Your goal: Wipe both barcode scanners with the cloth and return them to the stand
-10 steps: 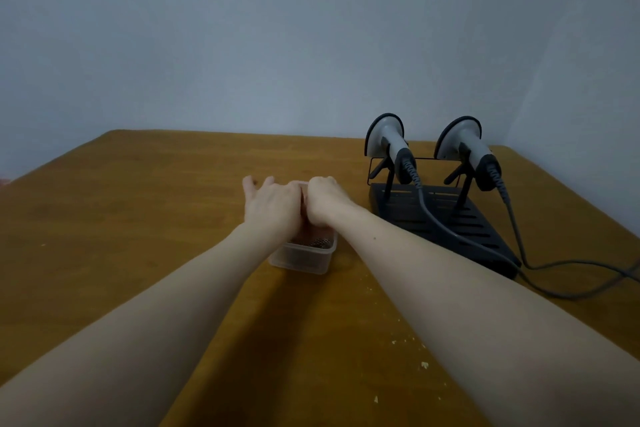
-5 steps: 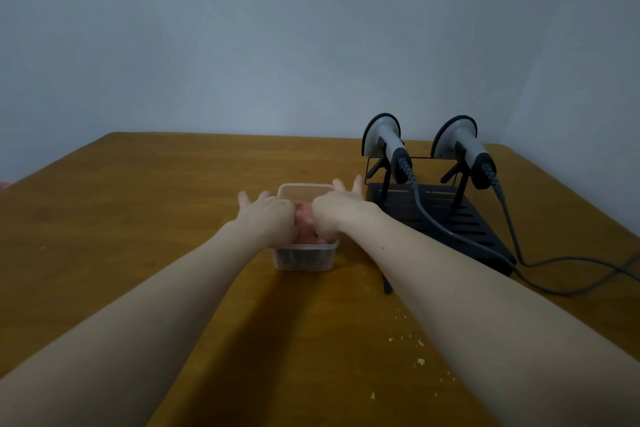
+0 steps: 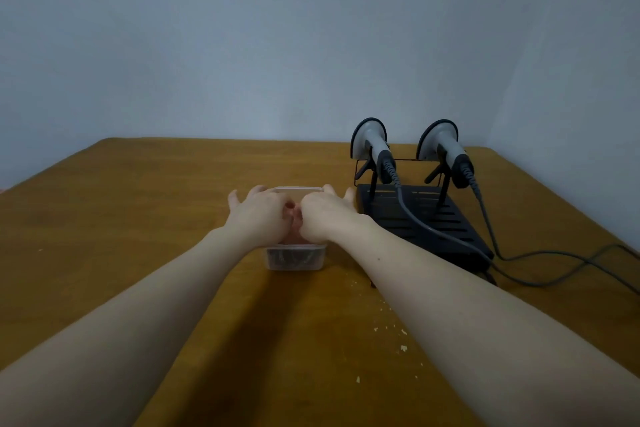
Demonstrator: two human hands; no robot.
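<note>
Two grey barcode scanners, the left one [image 3: 372, 146] and the right one [image 3: 443, 147], sit upright in a black stand [image 3: 450, 229] at the right, their cables trailing off to the right. A clear plastic tub [image 3: 296, 258] stands left of the stand. A pinkish cloth [image 3: 293, 218] shows inside it, between my hands. My left hand [image 3: 258, 217] and my right hand [image 3: 325, 217] lie side by side over the tub. Their fingers stretch toward its far rim and press down on the cloth. Most of the cloth is hidden under my hands.
The wooden table [image 3: 121, 218] meets a grey wall behind and another on the right. The scanner cables [image 3: 561, 260] loop over the table at the right. Small crumbs [image 3: 403, 347] lie near my right forearm.
My hands, bunched together above the tub a second ago, have come down into it and spread their fingers forward. The scanners and the stand have stayed put.
</note>
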